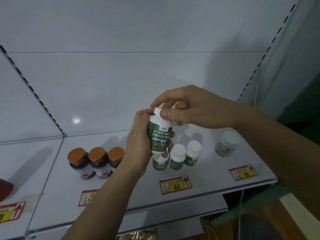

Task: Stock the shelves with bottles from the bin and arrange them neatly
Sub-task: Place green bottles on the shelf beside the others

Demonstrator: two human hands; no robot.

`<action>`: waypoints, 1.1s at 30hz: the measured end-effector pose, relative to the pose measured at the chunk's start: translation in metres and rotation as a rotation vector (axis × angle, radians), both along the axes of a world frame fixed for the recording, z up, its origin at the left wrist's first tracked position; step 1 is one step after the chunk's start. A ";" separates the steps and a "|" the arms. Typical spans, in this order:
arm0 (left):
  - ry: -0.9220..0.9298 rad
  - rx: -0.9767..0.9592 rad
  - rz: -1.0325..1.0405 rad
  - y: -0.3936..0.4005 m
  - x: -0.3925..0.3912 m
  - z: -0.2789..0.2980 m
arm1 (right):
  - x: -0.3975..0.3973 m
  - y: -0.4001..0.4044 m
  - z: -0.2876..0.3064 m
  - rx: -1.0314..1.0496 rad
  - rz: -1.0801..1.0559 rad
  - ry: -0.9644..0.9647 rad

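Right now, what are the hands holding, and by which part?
Both hold one green-labelled bottle above the shelf. The left hand grips its body around the label; the right hand pinches its white cap.

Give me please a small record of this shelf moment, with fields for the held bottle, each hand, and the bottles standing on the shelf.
held item: green-labelled plastic bottle with white cap, raised above the shelf
left hand: grips the bottle body
right hand: fingers pinch the white cap
green group: three green-labelled white-capped bottles, upright, behind the 168 price tag
dark group: three dark bottles with copper-coloured lids, upright, to the left
single item: white round jar, to the right, alone
surface: white metal shelf
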State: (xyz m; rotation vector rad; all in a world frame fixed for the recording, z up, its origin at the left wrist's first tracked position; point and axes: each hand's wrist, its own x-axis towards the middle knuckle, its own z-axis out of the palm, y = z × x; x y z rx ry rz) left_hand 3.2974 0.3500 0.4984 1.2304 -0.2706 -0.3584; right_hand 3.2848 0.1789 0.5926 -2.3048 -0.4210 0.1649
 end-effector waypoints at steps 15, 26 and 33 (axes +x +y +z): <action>-0.375 0.471 0.465 -0.017 -0.024 -0.078 | 0.037 -0.057 -0.026 -0.446 -0.059 -0.096; -0.278 0.510 0.462 -0.013 -0.023 -0.139 | 0.067 -0.058 -0.089 -0.545 -0.064 0.176; -0.204 0.498 0.456 -0.010 -0.022 -0.144 | 0.069 -0.058 -0.101 -0.481 -0.025 0.213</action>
